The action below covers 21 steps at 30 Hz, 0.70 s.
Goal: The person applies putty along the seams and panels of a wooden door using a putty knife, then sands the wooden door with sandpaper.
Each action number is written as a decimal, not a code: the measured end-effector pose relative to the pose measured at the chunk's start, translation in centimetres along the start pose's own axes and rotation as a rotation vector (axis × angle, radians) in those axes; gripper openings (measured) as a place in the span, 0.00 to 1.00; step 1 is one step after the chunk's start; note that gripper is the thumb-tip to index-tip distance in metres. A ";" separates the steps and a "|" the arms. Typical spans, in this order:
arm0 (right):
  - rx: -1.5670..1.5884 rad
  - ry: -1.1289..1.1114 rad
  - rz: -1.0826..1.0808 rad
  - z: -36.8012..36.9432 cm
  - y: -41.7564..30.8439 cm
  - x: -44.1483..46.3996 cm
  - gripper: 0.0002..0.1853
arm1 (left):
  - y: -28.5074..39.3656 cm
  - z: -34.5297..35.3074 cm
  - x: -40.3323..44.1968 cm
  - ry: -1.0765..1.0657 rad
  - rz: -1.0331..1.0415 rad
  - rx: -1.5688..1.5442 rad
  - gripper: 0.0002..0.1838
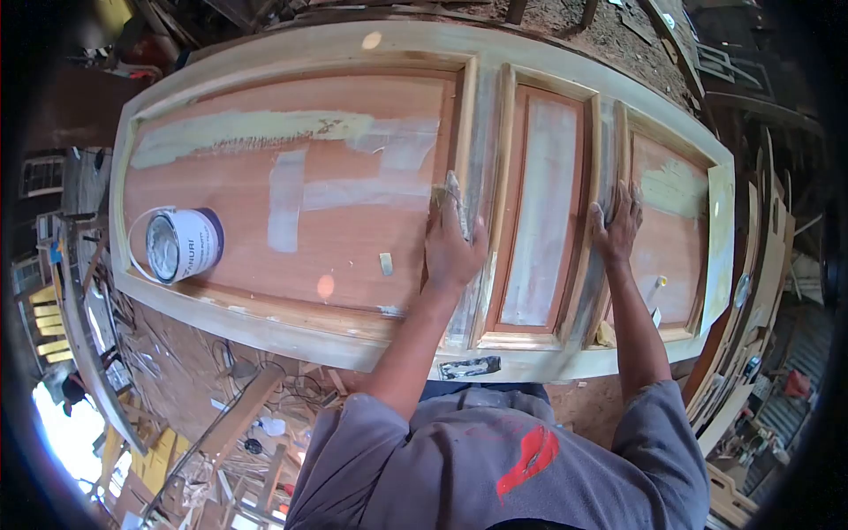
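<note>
A wooden panelled door (pixel 353 353) lies flat before me, its reddish panels patched with pale putty. My left hand (pixel 455 243) rests on the moulding at the right end of the large panel, fingers stretched out and thumb apart. Whitish-grey residue covers those fingers; whether anything thin lies under them is hidden. My right hand (pixel 618 225) lies over the moulding on the left side of the right-hand panel, fingers extended. Between the hands is the narrow middle panel (pixel 541 212) with a broad putty strip. A dark, putty-smeared flat piece (pixel 470 367) lies on the near rail.
An opened putty can (pixel 196 243) lies tipped on its side at the door's left. Small scraps, including a pale piece (pixel 386 263), lie on the panels. A yellowish sheet (pixel 719 243) rests at the right end. Timber boards (pixel 760 265) stand right; wood offcuts litter the ground.
</note>
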State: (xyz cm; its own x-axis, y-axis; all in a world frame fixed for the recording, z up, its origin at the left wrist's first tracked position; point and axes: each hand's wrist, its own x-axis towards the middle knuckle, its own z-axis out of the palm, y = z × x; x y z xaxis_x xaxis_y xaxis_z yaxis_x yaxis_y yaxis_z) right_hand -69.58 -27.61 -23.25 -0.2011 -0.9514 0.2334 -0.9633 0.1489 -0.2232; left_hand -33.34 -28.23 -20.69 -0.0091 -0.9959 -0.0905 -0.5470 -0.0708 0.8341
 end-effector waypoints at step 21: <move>-0.004 -0.027 0.010 0.3 0.6 0.1 0.44 | -0.2 -1.3 -2.6 0.013 0.016 -0.181 0.48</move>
State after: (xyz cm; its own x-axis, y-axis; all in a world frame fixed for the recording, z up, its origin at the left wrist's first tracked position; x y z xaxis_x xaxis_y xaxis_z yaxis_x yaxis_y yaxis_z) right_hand -70.17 -27.72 -23.66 -0.2058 -0.9568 0.2052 -0.9620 0.1593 -0.2218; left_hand -32.11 -25.74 -19.86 -0.0053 -0.9975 -0.0706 -0.3870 -0.0631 0.9199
